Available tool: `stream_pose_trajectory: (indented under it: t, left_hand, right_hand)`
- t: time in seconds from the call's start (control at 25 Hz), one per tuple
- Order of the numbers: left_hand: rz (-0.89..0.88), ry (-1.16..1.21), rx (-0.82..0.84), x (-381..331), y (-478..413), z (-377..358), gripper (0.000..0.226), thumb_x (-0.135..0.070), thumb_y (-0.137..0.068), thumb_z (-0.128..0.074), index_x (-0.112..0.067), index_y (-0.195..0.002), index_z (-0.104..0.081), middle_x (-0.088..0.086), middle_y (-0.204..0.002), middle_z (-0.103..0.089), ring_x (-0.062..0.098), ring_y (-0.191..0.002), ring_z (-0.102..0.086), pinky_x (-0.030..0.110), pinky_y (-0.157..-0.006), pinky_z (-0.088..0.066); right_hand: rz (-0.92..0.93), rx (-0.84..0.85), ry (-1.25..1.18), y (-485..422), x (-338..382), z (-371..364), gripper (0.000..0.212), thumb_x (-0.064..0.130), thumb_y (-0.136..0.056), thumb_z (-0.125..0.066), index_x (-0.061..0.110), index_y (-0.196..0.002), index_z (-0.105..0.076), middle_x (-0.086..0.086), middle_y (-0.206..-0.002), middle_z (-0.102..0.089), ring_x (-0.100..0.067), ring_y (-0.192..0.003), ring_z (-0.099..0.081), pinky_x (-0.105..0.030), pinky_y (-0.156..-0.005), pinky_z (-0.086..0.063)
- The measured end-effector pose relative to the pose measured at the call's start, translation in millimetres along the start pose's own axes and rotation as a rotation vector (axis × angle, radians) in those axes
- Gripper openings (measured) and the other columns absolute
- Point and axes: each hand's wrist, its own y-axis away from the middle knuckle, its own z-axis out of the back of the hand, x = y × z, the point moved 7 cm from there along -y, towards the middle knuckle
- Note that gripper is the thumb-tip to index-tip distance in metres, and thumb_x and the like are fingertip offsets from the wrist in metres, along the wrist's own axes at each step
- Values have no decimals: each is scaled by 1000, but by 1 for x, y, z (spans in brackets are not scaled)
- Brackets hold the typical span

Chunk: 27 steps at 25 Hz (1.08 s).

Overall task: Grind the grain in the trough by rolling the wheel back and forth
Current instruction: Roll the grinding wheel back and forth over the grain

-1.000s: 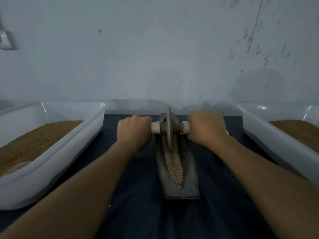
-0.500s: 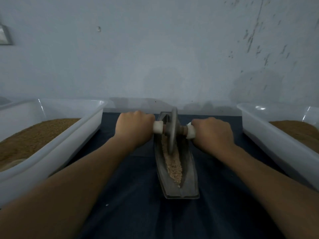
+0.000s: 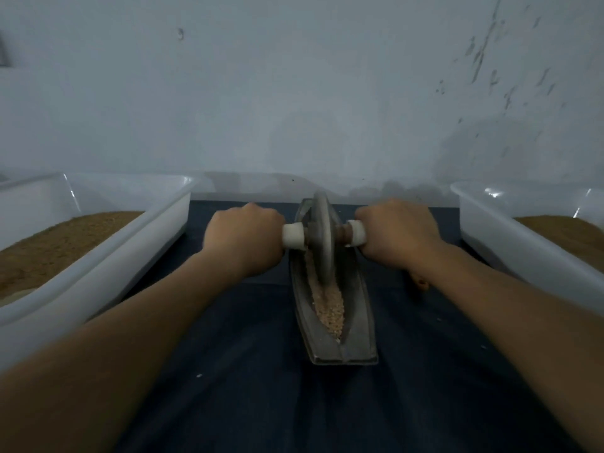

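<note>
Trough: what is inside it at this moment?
Pale crushed grain lies along the groove of the trough, toward its near end. The wheel stands in the far part, left hand and right hand gripping its handles. Any grain under or beyond the wheel is hidden.

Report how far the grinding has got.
Done: grain is loaded in the trough. In hand: left hand and right hand grip the axle handles, with the wheel at the trough's far end. Left: the near grain looks coarse and pale, so more passes seem needed.
</note>
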Motion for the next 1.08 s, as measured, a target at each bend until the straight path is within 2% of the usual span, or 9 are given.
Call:
stream_pose_trajectory:
  t: [0.16, 0.24, 0.36, 0.52, 0.68, 0.76, 0.88, 0.96, 1.08]
  left_hand:
    - [-64, -80, 44, -14, -10, 19, 13, -34, -87, -60, -28, -97, -66, -2, -84, -59, 20, -67, -54, 33, -57, -39]
    - [-196, -83, -74, -15, 19, 28, 8, -39, -77, -64, -33, -78, -58, -9, -66, -47, 13, -50, -39, 27, -46, -28]
    - [-246, -84, -202, -8, 36, 34, 21, -45, -62, -63, -36, -60, -44, -13, -51, -26, 5, -39, -17, 18, -43, -11]
    - [-37, -83, -33, -9, -11, 12, 11, -37, -86, -60, -31, -93, -66, -3, -79, -58, 21, -67, -57, 31, -56, -38]
    - [-72, -99, 51, -16, -27, 19, 16, -34, -86, -59, -27, -99, -67, 0, -90, -62, 24, -78, -62, 34, -63, -42]
    - [-122, -36, 12, -7, 6, 16, 9, -42, -80, -60, -35, -85, -63, -9, -75, -54, 15, -61, -51, 29, -54, -35]
    - [-169, 41, -67, 2, 37, 16, 21, -52, -68, -57, -41, -61, -41, -15, -55, -39, 2, -46, -32, 20, -44, -20]
    - [-111, 77, 17, 4, 27, 5, 13, -49, -75, -60, -40, -70, -51, -14, -62, -46, 6, -51, -42, 23, -46, -26]
    - [4, -65, 14, -8, -10, 7, 10, -30, -89, -58, -27, -94, -65, -3, -78, -53, 21, -66, -50, 33, -58, -39]
  right_hand:
    - [-119, 108, -117, 12, -11, -10, 8, 36, -84, -63, 31, -85, -57, 8, -82, -61, -20, -76, -60, -30, -59, -41]
    - [15, -168, -23, 47, -8, 1, 17, 40, -72, -58, 31, -72, -44, 12, -60, -41, -9, -51, -41, -23, -45, -23]
    - [79, -449, 67, 67, -7, 20, 25, 45, -59, -52, 33, -66, -31, 17, -54, -12, 5, -50, -6, -14, -47, -4]
    - [-153, -34, -29, 11, -7, -9, 11, 37, -81, -63, 31, -79, -53, 5, -77, -62, -19, -64, -57, -29, -55, -38]
    - [-188, 128, -145, 8, -11, -15, 7, 28, -86, -66, 28, -92, -62, 0, -91, -65, -23, -79, -61, -32, -64, -43]
    - [-45, -122, -6, 34, -7, 1, 17, 32, -71, -69, 30, -73, -53, 7, -64, -48, -13, -50, -41, -25, -48, -30]
    - [103, -405, 117, 58, -1, 30, 30, 41, -45, -65, 34, -58, -38, 15, -53, -11, -1, -44, -5, -13, -47, -6]
    - [105, -246, 149, 35, 4, 17, 24, 39, -58, -67, 33, -63, -45, 13, -52, -33, -8, -41, -29, -17, -44, -19]
    - [-115, 50, -25, 0, -2, -2, 9, 38, -86, -66, 30, -85, -60, 3, -84, -63, -20, -73, -56, -30, -60, -43]
